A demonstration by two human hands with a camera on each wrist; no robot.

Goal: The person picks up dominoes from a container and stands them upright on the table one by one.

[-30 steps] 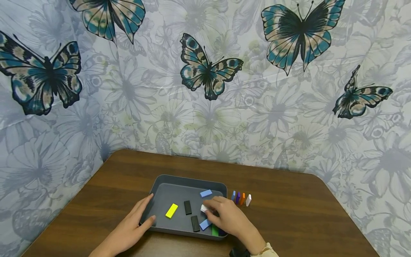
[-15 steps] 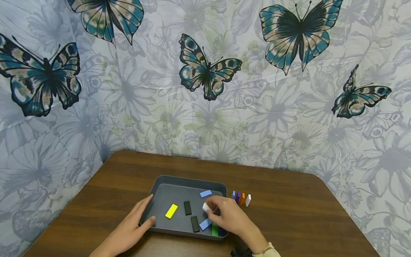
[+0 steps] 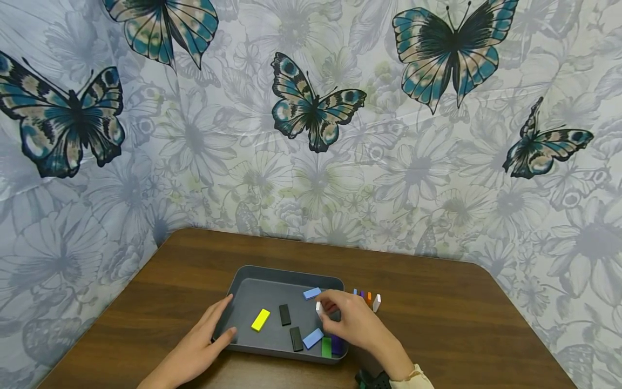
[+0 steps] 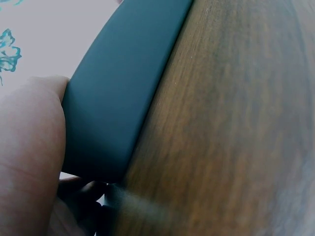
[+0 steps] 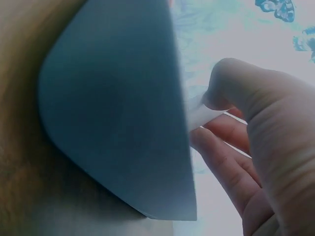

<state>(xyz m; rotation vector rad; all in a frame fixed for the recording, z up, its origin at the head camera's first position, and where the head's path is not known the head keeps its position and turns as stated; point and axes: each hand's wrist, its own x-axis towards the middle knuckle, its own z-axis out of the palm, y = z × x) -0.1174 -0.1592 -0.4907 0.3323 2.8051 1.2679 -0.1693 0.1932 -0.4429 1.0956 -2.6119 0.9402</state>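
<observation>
Over the tray [image 3: 255,294] — near blue blocks [image 3: 313,339] — right grip [image 3: 355,320] pinches a white block [image 3: 318,308], left grip [image 3: 198,338] spread.

- A worktop [image 3: 437,313] of brown wood look, with visible grain and rounded far corners.
- Behind it rises a pale wall covering [image 3: 218,213], grey and white, with some creases.
- Grey flowers [image 3: 418,165] are printed on this covering, with light yellow-green tints near the middle.
- A left butterfly [image 3: 76,113], in teal, beige and black, is cut by the edge of the head view.
- A top butterfly [image 3: 146,32] is cut by the upper edge.
- A middle butterfly [image 3: 315,107] has its wings spread.
- An upper-right butterfly [image 3: 455,48] shows two antennae; below it, to the right, is a smaller butterfly [image 3: 536,148].
</observation>
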